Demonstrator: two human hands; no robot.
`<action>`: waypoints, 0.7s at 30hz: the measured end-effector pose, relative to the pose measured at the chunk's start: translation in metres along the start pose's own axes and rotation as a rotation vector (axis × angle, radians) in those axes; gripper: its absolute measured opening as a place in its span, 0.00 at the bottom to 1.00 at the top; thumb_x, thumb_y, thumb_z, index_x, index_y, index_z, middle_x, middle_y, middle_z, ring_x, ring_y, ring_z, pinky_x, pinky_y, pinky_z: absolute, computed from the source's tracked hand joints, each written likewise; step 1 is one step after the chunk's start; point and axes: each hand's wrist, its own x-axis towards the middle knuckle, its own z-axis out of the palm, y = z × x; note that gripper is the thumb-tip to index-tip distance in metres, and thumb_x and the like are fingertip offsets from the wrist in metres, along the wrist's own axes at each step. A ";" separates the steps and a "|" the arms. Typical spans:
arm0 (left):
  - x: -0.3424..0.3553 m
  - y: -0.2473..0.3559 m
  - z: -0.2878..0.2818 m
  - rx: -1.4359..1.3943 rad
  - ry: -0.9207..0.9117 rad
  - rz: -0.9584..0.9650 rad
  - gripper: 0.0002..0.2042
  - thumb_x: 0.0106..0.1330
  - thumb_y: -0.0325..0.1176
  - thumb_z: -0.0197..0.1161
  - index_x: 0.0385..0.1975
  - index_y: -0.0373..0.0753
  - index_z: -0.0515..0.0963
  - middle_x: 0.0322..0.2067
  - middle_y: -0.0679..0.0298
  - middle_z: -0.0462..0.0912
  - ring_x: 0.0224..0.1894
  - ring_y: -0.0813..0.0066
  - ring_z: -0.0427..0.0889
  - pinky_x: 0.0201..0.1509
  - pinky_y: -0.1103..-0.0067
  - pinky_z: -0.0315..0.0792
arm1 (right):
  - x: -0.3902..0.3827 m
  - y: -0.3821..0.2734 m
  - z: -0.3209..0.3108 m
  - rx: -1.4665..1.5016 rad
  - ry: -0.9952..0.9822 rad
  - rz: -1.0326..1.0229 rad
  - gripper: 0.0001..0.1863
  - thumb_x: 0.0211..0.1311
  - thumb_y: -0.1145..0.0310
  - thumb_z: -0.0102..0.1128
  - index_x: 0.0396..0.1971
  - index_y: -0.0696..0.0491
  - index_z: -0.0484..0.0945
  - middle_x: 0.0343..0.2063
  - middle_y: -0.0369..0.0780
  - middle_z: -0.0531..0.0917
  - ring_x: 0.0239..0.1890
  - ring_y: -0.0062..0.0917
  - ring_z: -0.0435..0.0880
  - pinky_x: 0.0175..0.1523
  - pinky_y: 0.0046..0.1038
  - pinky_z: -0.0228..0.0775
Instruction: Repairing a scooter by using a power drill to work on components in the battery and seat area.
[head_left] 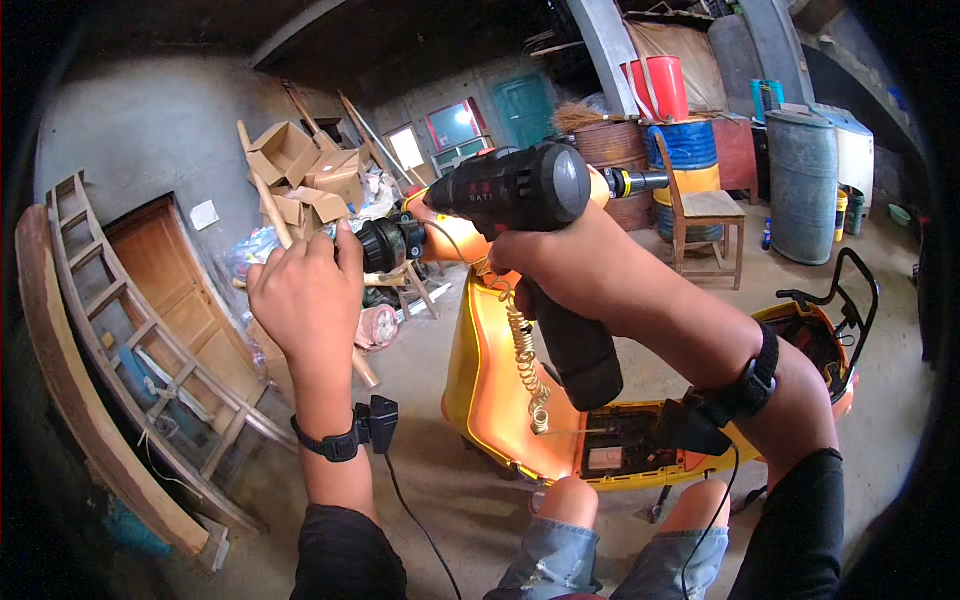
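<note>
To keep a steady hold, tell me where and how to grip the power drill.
Probably best by the handle of the power drill, high up, where the right hand wraps it. Come in from the right: the rounded rear faces that way, and the handle slants down below it, giving a long stem to close around.

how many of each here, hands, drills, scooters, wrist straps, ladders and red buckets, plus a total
Left hand and right hand: 2
Drill: 1
Scooter: 1
Left wrist strap and right wrist strap: 2
Ladder: 1
Red bucket: 1
Total: 8
</note>
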 end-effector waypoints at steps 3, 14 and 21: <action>0.000 0.000 -0.001 0.005 -0.014 0.003 0.18 0.64 0.41 0.56 0.14 0.39 0.78 0.18 0.60 0.80 0.24 0.62 0.79 0.32 0.70 0.67 | 0.001 -0.002 0.001 -0.008 -0.006 0.024 0.16 0.52 0.72 0.58 0.42 0.58 0.74 0.26 0.37 0.78 0.21 0.20 0.77 0.28 0.25 0.74; -0.001 -0.003 -0.001 0.012 0.032 0.016 0.17 0.61 0.41 0.59 0.12 0.42 0.76 0.15 0.62 0.78 0.23 0.66 0.77 0.32 0.71 0.64 | -0.007 -0.007 0.014 -0.049 0.086 -0.003 0.13 0.57 0.58 0.61 0.39 0.48 0.81 0.18 0.37 0.79 0.19 0.20 0.78 0.26 0.27 0.71; 0.000 0.001 -0.002 0.012 -0.031 -0.020 0.19 0.64 0.42 0.55 0.14 0.40 0.77 0.19 0.60 0.81 0.24 0.62 0.79 0.33 0.69 0.67 | 0.001 -0.006 0.002 -0.087 0.020 -0.015 0.15 0.52 0.71 0.58 0.41 0.57 0.75 0.25 0.38 0.78 0.20 0.20 0.77 0.29 0.25 0.74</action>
